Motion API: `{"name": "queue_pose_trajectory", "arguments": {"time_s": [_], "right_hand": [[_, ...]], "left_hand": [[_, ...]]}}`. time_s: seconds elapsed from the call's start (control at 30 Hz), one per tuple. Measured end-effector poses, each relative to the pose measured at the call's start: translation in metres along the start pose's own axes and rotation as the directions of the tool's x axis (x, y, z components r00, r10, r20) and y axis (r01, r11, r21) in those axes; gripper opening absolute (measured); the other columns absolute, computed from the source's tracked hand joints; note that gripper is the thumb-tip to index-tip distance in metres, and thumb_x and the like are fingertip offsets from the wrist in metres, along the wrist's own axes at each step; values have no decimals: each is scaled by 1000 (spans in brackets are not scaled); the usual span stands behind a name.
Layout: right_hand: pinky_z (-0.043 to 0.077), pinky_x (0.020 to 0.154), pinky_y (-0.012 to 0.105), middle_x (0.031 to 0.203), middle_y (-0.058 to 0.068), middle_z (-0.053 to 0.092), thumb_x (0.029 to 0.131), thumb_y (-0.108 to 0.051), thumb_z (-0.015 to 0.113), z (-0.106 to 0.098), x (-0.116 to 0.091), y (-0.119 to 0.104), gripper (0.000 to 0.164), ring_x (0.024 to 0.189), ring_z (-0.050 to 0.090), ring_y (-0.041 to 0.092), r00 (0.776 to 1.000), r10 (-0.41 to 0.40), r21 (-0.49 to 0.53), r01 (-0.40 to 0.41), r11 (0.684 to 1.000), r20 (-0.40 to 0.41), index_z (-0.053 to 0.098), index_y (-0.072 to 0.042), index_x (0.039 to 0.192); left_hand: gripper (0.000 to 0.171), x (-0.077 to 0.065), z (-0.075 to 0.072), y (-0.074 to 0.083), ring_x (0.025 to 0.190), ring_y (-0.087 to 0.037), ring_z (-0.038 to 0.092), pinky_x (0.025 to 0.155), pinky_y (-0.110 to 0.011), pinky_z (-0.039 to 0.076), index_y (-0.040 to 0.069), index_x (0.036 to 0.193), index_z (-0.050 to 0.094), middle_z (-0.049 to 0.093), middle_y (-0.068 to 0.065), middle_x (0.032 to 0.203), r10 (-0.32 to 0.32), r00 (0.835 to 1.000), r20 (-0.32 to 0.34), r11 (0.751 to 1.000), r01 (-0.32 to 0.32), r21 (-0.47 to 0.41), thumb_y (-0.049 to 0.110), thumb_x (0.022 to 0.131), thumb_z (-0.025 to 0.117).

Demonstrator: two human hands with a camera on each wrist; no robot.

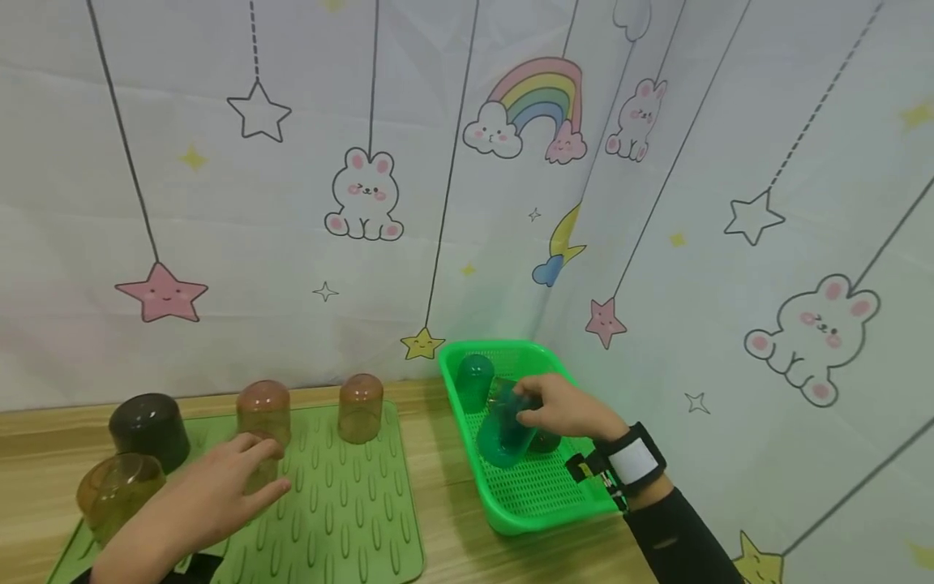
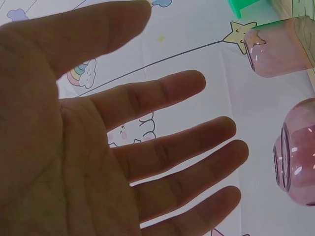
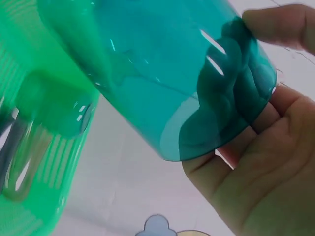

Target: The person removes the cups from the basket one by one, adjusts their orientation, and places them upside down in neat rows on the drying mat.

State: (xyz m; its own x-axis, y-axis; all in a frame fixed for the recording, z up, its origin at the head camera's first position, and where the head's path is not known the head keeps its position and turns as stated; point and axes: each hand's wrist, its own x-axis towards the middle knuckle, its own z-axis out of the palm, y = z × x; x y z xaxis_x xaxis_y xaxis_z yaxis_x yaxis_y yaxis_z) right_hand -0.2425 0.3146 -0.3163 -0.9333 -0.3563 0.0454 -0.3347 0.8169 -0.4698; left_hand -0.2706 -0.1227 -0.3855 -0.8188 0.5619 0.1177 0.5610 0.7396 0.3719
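Observation:
My right hand grips a clear teal cup, tilted over the inside of a green plastic basket. In the right wrist view, the fingers show through the cup's wall near its rim, with the thumb on the other side. My left hand hovers above a green drying mat, its fingers spread and holding nothing. Just beyond it stands an upside-down pinkish cup; another see-through cup is partly hidden behind the fingers. In the left wrist view, the palm is bare.
Upside down on the mat are another pinkish cup, a dark cup and an amber cup. Inside the basket, a second teal cup stands at the far left, with other cups partly hidden. A printed curtain hangs behind the wooden table.

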Motion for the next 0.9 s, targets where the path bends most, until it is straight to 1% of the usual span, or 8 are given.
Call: {"name": "queue_pose_trajectory", "arguments": {"time_s": [0.07, 0.13, 0.27, 0.37, 0.47, 0.6, 0.73, 0.9], "right_hand": [[49, 68, 29, 91, 2, 60, 87, -10, 63, 3, -2, -5, 18, 78, 54, 15, 999, 8, 86, -4, 996, -47, 62, -4, 105], [48, 66, 28, 88, 2, 60, 87, -9, 64, 6, -4, -11, 17, 77, 54, 17, 995, 10, 172, 6, 985, -95, 62, -4, 103], [48, 67, 27, 90, 3, 59, 88, -10, 64, 19, -6, -22, 17, 80, 55, 17, 984, 0, 305, 55, 951, -175, 62, -4, 104], [47, 68, 27, 91, 4, 57, 90, -10, 62, 31, -6, -28, 16, 81, 54, 17, 979, -5, 385, 85, 919, -205, 60, -4, 105], [45, 66, 26, 90, 5, 54, 91, -7, 60, 44, -3, -34, 16, 77, 51, 16, 974, -13, 464, 118, 878, -225, 58, -1, 106], [45, 70, 28, 93, 7, 54, 91, -5, 58, 61, 2, -41, 20, 80, 51, 16, 967, -2, 567, 151, 809, -254, 55, 5, 109], [46, 80, 31, 100, 9, 56, 92, -7, 58, 76, 7, -47, 24, 90, 53, 18, 962, 40, 652, 151, 743, -269, 53, 7, 111], [44, 81, 30, 97, 5, 54, 93, -7, 57, 93, 13, -52, 22, 89, 52, 17, 966, 74, 726, 136, 674, -250, 51, 5, 110]], "left_hand": [[45, 0, 1, 1, 91, -28, 60, 72, -47, 51, 9, 110, 62, 59, -10, 107, 2, 1000, -1, 1000, -2, 2, 47, 87, 64], [44, 0, 1, 1, 92, -29, 60, 73, -48, 51, 9, 110, 62, 59, -10, 107, 7, 1000, -6, 1000, -7, 3, 46, 87, 64], [43, 0, 4, 2, 95, -31, 60, 76, -50, 50, 9, 109, 63, 59, -10, 109, 20, 1000, -18, 1000, -20, 9, 46, 86, 65], [45, 1, 6, 3, 97, -31, 59, 77, -51, 50, 8, 109, 64, 59, -11, 110, 25, 1000, -16, 1000, -25, 8, 47, 86, 64], [46, 2, 7, 3, 97, -31, 59, 78, -50, 50, 7, 109, 64, 58, -11, 111, 22, 1000, -4, 1000, -22, 2, 48, 86, 64], [46, 4, 8, 5, 93, -27, 60, 76, -48, 51, 6, 107, 64, 59, -9, 106, 23, 1000, 7, 1000, -23, 8, 47, 86, 64], [47, 6, 9, 7, 89, -25, 61, 74, -46, 51, 5, 105, 65, 60, -7, 103, 22, 1000, 18, 999, -23, 25, 47, 86, 64], [47, 7, 10, 8, 90, -27, 62, 76, -47, 51, 3, 105, 65, 61, -9, 103, 15, 999, 33, 999, -16, 34, 47, 86, 64]]}}
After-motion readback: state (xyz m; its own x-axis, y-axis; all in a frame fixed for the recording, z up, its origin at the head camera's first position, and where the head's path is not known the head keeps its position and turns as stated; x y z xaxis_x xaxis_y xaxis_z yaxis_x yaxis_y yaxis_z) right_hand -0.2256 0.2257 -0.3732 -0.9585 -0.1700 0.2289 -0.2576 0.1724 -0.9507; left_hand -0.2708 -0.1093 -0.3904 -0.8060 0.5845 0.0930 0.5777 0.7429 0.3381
